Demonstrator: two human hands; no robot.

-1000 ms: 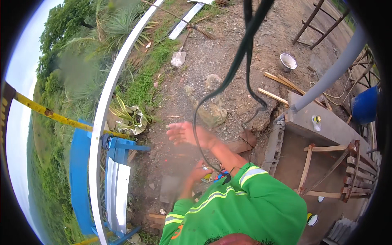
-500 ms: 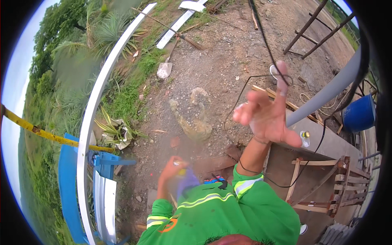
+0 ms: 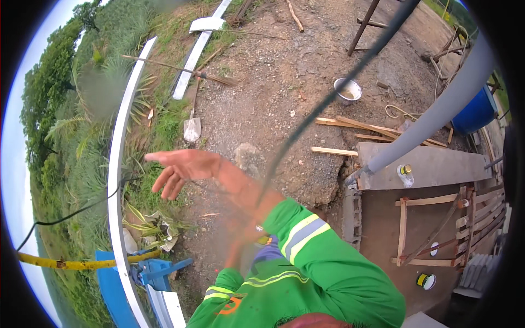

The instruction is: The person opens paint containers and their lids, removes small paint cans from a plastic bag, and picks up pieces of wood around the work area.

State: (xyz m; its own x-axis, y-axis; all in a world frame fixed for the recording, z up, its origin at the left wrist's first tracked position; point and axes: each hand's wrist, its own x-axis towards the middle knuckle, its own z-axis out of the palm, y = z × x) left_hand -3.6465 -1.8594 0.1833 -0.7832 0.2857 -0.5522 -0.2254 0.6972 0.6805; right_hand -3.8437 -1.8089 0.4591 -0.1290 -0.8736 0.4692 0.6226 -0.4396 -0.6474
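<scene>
My right hand (image 3: 188, 168) reaches out to the left over the ground, palm down. Its fingers are stretched and apart, the index finger pointing left. A thin black cable (image 3: 82, 209) runs from beside these fingers over the white metal beam (image 3: 116, 158) to the far left. Another dark, blurred stretch of cable (image 3: 311, 117) crosses from the upper right down to my right forearm. My left hand (image 3: 246, 238) is low in front of my body, smeared by motion and partly behind the right forearm. It seems closed round something small with silver and yellow on it, whose kind is unclear.
A grey pipe (image 3: 432, 112) slants up at the right beside a concrete ledge (image 3: 437, 164), where a clear jar with a yellow lid (image 3: 405, 175) lies. Wooden frames (image 3: 432, 229), a bucket (image 3: 348, 92), a blue barrel (image 3: 474, 112), a shovel (image 3: 192, 128) and a yellow pole (image 3: 82, 264) surround me.
My right hand has swung from the upper right across to the left, and cable now stretches over the left side. The left hand has risen slightly to the right. The whole view has shifted.
</scene>
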